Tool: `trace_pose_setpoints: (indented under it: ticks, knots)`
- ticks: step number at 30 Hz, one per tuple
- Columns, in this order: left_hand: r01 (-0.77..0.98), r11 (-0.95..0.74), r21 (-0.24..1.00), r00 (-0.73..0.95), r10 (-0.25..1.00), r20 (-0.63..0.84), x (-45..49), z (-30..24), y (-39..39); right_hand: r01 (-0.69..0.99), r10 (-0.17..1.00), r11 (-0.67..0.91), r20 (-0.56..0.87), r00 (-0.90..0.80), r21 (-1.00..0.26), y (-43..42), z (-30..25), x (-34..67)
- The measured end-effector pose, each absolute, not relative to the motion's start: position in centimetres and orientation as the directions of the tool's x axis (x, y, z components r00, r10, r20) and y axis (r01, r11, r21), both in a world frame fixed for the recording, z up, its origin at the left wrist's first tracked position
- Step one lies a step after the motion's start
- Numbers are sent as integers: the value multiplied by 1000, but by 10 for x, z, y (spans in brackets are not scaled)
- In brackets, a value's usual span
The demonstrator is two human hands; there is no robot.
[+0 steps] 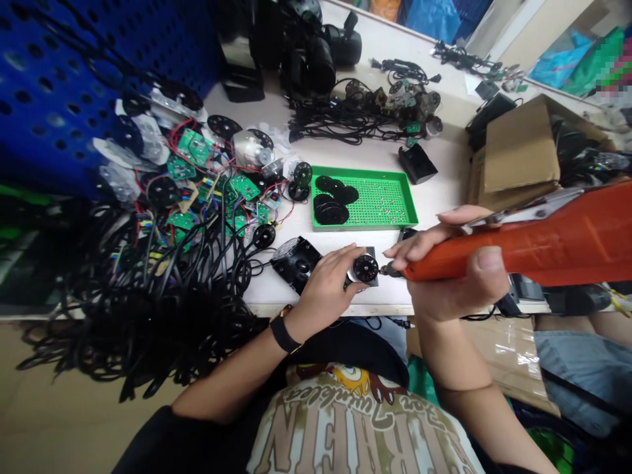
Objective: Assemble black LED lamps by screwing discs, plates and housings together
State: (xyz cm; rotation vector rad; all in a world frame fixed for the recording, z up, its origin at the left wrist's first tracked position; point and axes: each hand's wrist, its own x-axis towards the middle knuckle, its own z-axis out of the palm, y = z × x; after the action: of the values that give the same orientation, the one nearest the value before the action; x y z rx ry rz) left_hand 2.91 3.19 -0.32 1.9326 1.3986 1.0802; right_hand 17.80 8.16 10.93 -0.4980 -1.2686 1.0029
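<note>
My left hand, with a black watch on the wrist, is closed on a small motor part with a black round disc at the table's front edge. My right hand is wrapped round an orange electric screwdriver. Its tip touches the right side of the disc. A black housing lies just left of my left hand.
A green tray holds black discs and small screws. A heap of green circuit boards, motors and black cables fills the left, spilling over the edge. Blue crate back left, cardboard box right. Another person's leg at right.
</note>
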Motion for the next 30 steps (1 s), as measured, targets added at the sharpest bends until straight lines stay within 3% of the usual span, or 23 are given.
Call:
trace_pose_setpoints:
  ticks: [13,22,30]
  knots:
    - [531,-350,772,149,935,322,29,-3,32,-306,819,553,573,27,-775,81,91,161]
    - [548,-324,771,155,945,288,29,-2,34,-187,816,564,578,-20,-804,83,82,164]
    - [571,-341,747,143,937,318,26,-4,36,-266,846,504,531,-40,-822,87,72,163]
